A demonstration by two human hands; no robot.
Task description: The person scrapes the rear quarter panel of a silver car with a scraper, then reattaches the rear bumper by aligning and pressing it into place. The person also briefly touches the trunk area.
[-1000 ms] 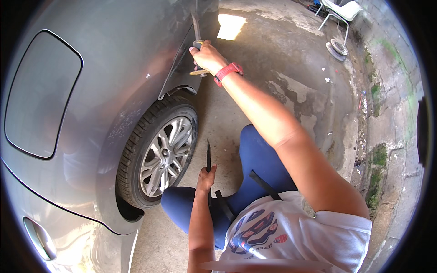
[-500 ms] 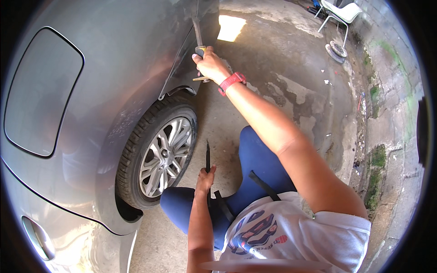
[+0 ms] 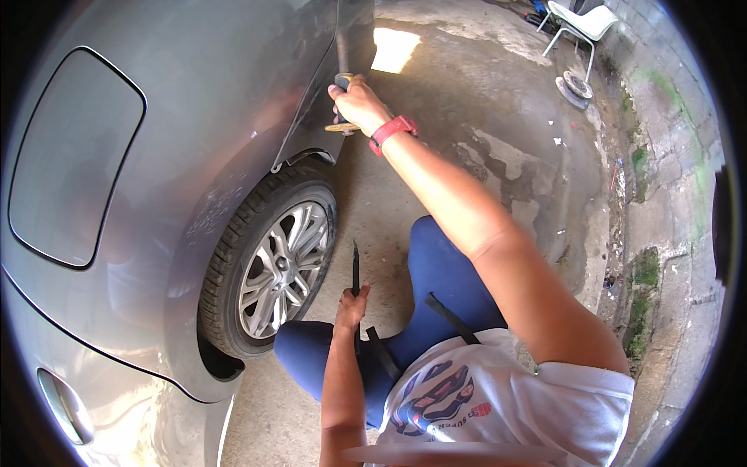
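My right hand, with a red band at the wrist, grips a metal tool with a long narrow shaft and a yellowish-and-dark handle. The shaft reaches up along a seam in the grey car body, above the wheel. Whether its tip touches the panel I cannot tell. Lower down, my left hand is closed on a thin black bar standing upright beside the tyre, near my bent blue-clad legs.
A weathered block wall with mossy patches runs along the right. A white chair stands at the upper right, with round metal pieces under it. The concrete floor has stained patches and small scraps.
My right hand and its tool have shifted a little, slightly down half a second ago and a touch back up now. My left hand and the bar look almost unchanged.
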